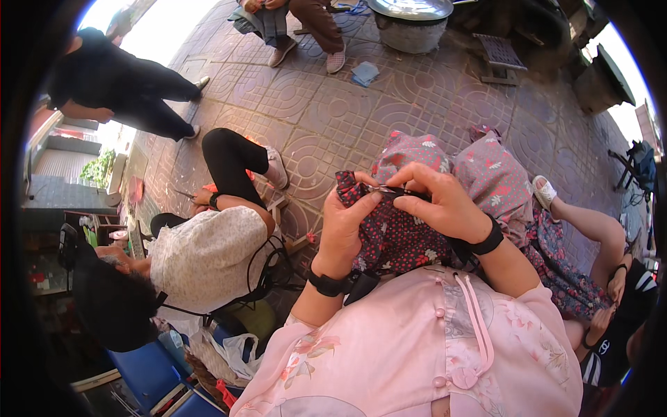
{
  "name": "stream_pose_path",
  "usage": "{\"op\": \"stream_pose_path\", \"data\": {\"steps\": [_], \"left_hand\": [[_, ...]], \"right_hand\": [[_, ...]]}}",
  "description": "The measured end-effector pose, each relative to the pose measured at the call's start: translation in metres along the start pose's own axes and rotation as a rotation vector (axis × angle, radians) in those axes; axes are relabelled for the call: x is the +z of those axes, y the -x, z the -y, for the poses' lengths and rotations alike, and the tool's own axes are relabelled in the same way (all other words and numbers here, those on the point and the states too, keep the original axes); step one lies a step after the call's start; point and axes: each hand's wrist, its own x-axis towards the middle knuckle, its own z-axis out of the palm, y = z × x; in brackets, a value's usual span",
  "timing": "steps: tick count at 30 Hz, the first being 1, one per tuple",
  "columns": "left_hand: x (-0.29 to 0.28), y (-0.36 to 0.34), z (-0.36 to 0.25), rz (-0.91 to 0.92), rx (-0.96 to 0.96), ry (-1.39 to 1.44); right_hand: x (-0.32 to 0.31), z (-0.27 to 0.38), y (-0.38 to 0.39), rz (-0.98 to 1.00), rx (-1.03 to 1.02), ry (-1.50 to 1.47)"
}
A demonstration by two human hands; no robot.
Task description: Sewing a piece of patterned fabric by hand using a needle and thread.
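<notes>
A dark cloth with a small red and pink print lies over my lap. My left hand is closed on its gathered upper edge, thumb pressed against the fold. Close beside it, my right hand pinches a small dark tool with a shiny metal tip. The tip meets the cloth near my left thumb; the tool's exact kind is too small to make out. Both wrists wear black bands. Below the cloth spread my grey-pink flowered trousers.
At my left sits a person in a pale top; another, in dark clothes, stands beyond. A third person's flowered garment is close on my right. Blue chairs stand lower left. A lidded metal pot and low stool are ahead.
</notes>
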Motion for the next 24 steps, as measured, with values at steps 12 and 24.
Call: {"op": "stream_pose_path", "data": {"steps": [12, 24], "left_hand": [[-0.001, -0.004, 0.002, 0.006, -0.024, 0.008], [-0.002, -0.003, 0.003, 0.028, -0.076, 0.055]], "right_hand": [[0.0, -0.011, 0.0, -0.029, -0.047, 0.016], [-0.003, -0.011, 0.002, -0.109, 0.072, -0.006]]}}
